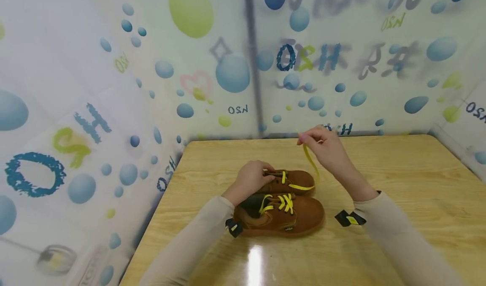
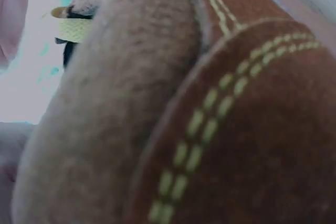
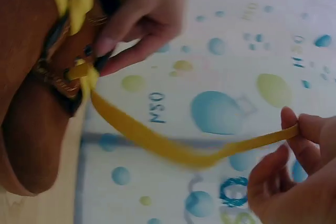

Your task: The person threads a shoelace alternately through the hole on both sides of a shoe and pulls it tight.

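Observation:
Two brown shoes with yellow laces lie side by side, toes to the right. On the far shoe, my left hand pinches the edge of the eyelet flap between thumb and finger, as the right wrist view shows. My right hand is raised beyond the toe and pinches the loose end of a yellow shoelace. That lace runs slack from the far shoe's lowest eyelets. The near shoe has its lace crossed over the tongue. Its padded collar and stitched brown side fill the left wrist view.
The shoes stand on a light wood-grain table. A pale curtain printed with blue and green drops hangs behind the table and along its left side. Black straps with small tags sit at both wrists.

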`<move>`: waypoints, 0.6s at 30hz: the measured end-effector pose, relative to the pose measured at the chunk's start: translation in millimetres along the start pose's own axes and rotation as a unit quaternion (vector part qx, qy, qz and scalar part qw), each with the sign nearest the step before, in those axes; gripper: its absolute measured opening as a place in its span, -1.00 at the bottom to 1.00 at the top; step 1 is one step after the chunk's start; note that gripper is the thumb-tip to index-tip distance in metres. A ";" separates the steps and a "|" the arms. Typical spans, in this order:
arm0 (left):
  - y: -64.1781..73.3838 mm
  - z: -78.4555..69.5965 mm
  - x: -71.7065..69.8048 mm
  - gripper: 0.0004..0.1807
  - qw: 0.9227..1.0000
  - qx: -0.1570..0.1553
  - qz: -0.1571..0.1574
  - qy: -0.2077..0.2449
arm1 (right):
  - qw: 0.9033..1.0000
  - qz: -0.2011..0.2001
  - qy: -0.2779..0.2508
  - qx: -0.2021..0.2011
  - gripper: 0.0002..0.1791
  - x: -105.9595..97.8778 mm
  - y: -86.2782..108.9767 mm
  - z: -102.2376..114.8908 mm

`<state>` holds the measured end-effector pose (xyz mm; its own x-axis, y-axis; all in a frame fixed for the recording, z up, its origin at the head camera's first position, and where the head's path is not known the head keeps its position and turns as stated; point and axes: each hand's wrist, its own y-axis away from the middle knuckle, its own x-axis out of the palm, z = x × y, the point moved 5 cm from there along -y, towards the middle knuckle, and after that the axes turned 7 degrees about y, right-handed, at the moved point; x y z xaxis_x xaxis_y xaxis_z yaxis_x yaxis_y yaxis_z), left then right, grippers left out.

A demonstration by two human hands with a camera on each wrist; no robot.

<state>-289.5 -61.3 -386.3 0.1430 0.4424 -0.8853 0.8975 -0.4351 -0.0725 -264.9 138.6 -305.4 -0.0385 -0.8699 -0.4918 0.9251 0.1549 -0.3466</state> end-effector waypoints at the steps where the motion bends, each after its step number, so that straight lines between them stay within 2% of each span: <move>1: -1.7 -0.3 0.7 -0.76 1.000 0.002 -0.003 -0.017 | 0.999 0.017 0.026 0.010 -0.63 8.4 -5.4 -6.4; 5: -7.4 -2.1 3.4 -0.81 0.997 0.022 -0.001 -0.072 | 0.988 0.118 0.094 0.017 -0.71 43.5 -19.6 -36.3; 8: -9.1 -2.6 5.7 -0.82 0.996 0.038 0.008 -0.081 | 0.971 0.173 0.165 -0.008 -0.77 63.6 -21.1 -54.3; 13: -7.9 -3.5 4.5 -0.82 0.996 0.054 0.006 -0.074 | 0.936 0.201 0.281 -0.073 -0.83 77.2 -18.5 -59.2; 18: -8.2 -1.0 0.8 -0.81 0.993 0.083 -0.003 -0.084 | 0.902 0.185 0.355 -0.159 -0.86 82.4 -17.4 -48.7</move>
<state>-296.3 -56.6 -385.9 0.0550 0.3147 -0.9476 0.8152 -0.5622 -0.1393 -302.6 87.1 -378.9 -0.0854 -0.2288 -0.9697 0.7736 0.5981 -0.2093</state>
